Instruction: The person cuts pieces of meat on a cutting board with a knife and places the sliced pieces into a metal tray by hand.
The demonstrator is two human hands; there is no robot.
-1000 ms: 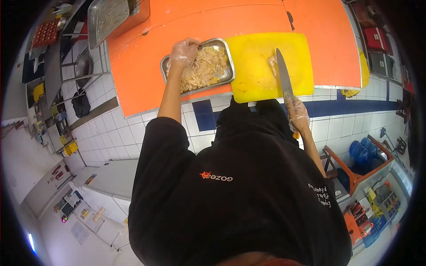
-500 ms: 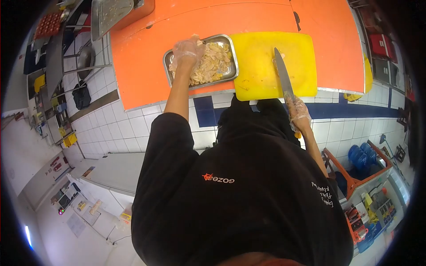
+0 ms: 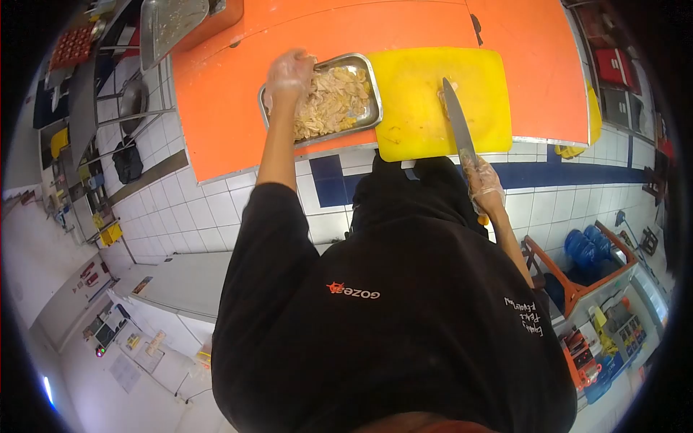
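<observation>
My left hand (image 3: 290,74), in a clear plastic glove, is over the left end of a metal tray (image 3: 375,101). Its fingers are bent and blurred, and I cannot make out what is between them. Pale sliced meat (image 3: 334,99) fills much of the tray. My gloved right hand (image 3: 484,186) is wrapped round the handle of a large knife (image 3: 458,123). The blade points away from me over a yellow cutting board (image 3: 408,108), its tip near the board's middle. A small piece of meat (image 3: 443,103) lies beside the blade, partly hidden by it.
The orange table (image 3: 231,94) carries the tray and the board. At its back left stands an orange container (image 3: 220,25) with a metal tray (image 3: 173,29) by it. A wok (image 3: 133,105) sits on a rack at the left. Blue water bottles (image 3: 581,247) are at the right.
My left hand has shifted slightly within the left end of the tray, toward its far left corner. The knife and my right hand have barely moved. The view has shifted a little.
</observation>
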